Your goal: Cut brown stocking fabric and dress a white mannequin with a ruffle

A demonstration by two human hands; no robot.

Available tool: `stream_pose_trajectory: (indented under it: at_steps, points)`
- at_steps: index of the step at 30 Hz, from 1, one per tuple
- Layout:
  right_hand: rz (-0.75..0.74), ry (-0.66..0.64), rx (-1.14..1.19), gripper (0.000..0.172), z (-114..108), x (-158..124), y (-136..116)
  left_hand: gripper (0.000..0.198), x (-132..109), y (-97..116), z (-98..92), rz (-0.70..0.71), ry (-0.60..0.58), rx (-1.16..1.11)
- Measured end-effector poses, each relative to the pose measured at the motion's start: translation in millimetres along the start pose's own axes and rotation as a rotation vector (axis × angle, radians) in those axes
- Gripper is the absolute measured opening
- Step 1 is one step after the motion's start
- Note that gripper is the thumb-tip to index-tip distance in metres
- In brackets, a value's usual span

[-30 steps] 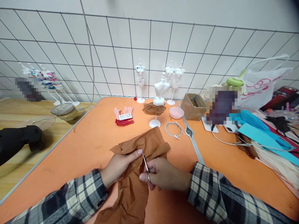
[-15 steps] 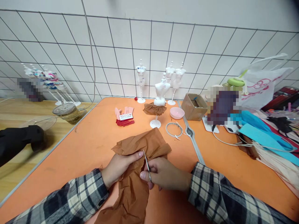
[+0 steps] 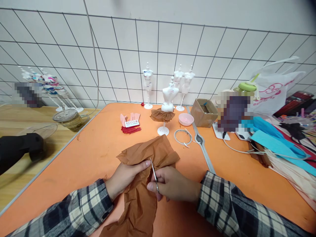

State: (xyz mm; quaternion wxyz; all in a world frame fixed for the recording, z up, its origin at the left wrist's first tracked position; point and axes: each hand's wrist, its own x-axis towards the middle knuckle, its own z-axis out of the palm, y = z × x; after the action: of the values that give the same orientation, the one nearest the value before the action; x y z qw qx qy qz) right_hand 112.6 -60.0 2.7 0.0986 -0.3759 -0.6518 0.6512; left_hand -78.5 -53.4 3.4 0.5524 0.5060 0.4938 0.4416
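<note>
A large crumpled piece of brown fabric [image 3: 142, 200] spreads over the orange table and runs down past the lower edge of the view. My left hand [image 3: 125, 176] pinches it from the left, thumb on top and the fingers hidden beneath. Small metal scissors [image 3: 154, 176] are held in my right hand [image 3: 171, 184], their tip pointing up and away over the fabric, close to my left thumb. Beyond the fabric, a small white dress form [image 3: 170, 97] on a round base wears a gathered brown piece [image 3: 161, 115].
Behind stand more white forms [image 3: 148, 84]. A pink bowl [image 3: 186, 119], a wire ring [image 3: 183, 137] and a cardboard box [image 3: 204, 113] are at right, pink and red cloth [image 3: 130, 129] at left. Blue fabric [image 3: 276, 143] and a plastic bag [image 3: 276, 92] lie far right.
The whole view has shifted slightly, so things appear a little further left. Both hands keep their hold on the fabric and the scissors.
</note>
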Motion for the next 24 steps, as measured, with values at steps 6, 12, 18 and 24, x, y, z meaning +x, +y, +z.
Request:
stream_pose_trajectory:
  at_steps: [6, 12, 18, 24]
  points:
    - [0.008, 0.023, -0.021, 0.024, 0.9, 1.3, 0.3, 0.053, -0.6, 0.0, 0.6, 0.016, -0.019, 0.01]
    - [0.003, 0.022, -0.023, 0.023, 1.4, 3.4, 2.0, 0.053, -1.3, 3.2, 3.4, -0.01, -0.029, -0.006]
    - [0.034, 0.02, 0.004, 0.02, 2.3, 6.0, 2.0, 0.056, -3.4, 4.9, 6.3, -0.04, -0.005, -0.029]
    - [-0.019, 0.048, -0.017, 0.024, 1.2, 3.8, 0.7, 0.054, -2.8, -0.8, 2.2, -0.042, -0.076, -0.026]
